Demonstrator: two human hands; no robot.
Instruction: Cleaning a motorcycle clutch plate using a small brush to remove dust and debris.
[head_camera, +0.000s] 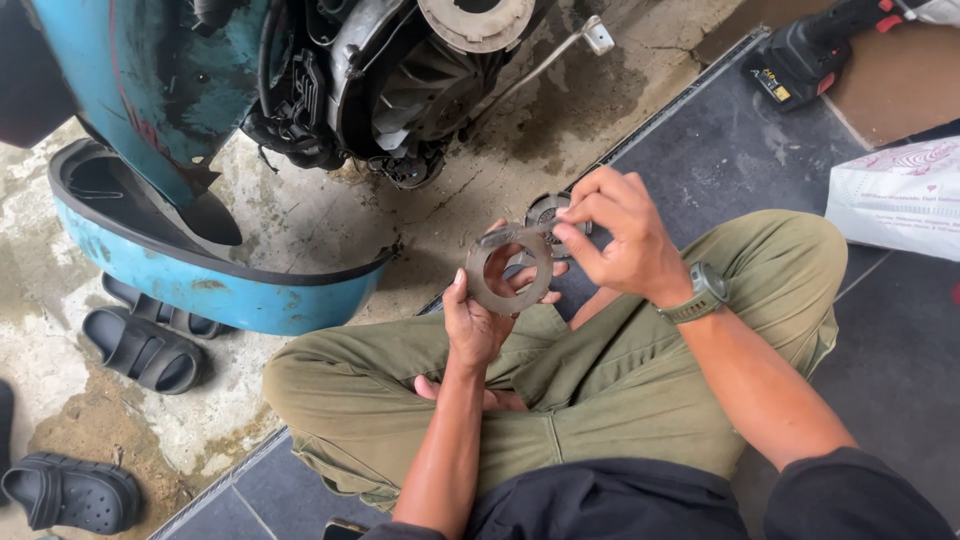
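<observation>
Centre frame, left hand (475, 325) gripping flat metal ring (508, 270) from below, right hand (615, 235) pinching ring's top edge, over olive trousers (620, 370).

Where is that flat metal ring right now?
In the head view, the metal ring sits near the centre, held up in the left hand above the crossed legs, with the right hand pinching its upper edge.
</observation>
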